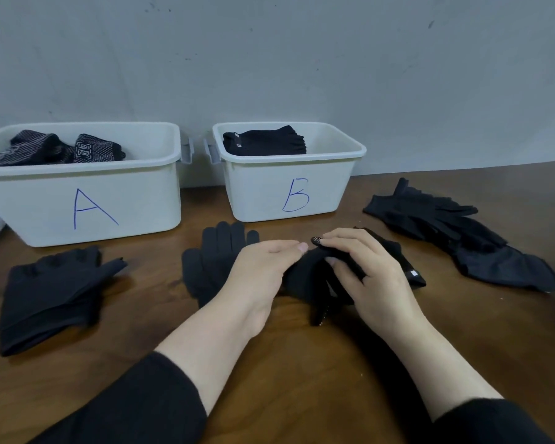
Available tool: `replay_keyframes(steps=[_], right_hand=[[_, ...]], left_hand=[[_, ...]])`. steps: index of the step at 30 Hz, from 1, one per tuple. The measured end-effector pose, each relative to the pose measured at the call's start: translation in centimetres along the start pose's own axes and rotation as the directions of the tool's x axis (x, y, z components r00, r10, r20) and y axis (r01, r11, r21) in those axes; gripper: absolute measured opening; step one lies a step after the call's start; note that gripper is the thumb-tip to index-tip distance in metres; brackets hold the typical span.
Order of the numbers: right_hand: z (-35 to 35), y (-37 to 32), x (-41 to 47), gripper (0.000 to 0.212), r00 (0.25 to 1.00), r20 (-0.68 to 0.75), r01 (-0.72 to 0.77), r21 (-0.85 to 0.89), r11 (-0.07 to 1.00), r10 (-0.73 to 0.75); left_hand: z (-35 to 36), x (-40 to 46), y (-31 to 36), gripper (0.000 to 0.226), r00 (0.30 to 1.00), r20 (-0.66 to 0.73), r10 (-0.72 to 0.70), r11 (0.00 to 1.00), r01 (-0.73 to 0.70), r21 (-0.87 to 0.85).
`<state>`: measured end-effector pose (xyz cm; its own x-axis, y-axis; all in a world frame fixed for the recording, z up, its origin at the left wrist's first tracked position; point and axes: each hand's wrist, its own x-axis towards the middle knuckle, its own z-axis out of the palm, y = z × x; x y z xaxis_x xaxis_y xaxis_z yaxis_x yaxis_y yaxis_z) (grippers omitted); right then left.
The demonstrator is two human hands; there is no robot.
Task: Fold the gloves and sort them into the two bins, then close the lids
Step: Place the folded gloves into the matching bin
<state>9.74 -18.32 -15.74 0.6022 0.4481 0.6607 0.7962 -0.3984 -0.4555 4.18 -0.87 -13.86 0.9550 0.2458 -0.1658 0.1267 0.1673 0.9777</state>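
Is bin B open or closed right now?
Open. Bin B has no lid on its rim, and a folded black glove is visible inside from above.

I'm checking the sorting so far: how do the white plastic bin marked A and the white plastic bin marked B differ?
The white plastic bin marked A holds patterned black-and-white gloves; the white plastic bin marked B holds plain black folded gloves. Bin A stands left and looks larger, bin B right. Both are open, with no lids on.
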Motion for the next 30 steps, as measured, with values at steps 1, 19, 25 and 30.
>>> replay_keyframes(steps=[1,19,25,30], right_hand=[[0.0,0.0,0.0,0.029,1.0,0.003,-0.027,0.034,0.999,0.027],[-0.2,-0.8,0.3,0.037,0.89,0.046,-0.454,0.183,0.872,0.454],[-0.6,-2.5,2.1,0.042,0.884,0.147,-0.45,0.528,0.72,0.444],[-1.7,-3.6,5.1,0.004,0.85,0.142,-0.511,0.45,0.732,0.506]], left_hand=[[0.0,0.3,-0.1,0.017,0.998,-0.055,0.029,0.999,-0.03,-0.021],[-2.3,0.6,2.5,0.039,0.947,0.121,0.298,0.918,-0.251,-0.306],[-2.3,-0.1,3.0,0.042,0.92,0.216,0.326,0.944,-0.305,-0.125],[-2.6,-0.7,2.7,0.047,0.935,0.175,0.31,0.951,-0.3,-0.082]])
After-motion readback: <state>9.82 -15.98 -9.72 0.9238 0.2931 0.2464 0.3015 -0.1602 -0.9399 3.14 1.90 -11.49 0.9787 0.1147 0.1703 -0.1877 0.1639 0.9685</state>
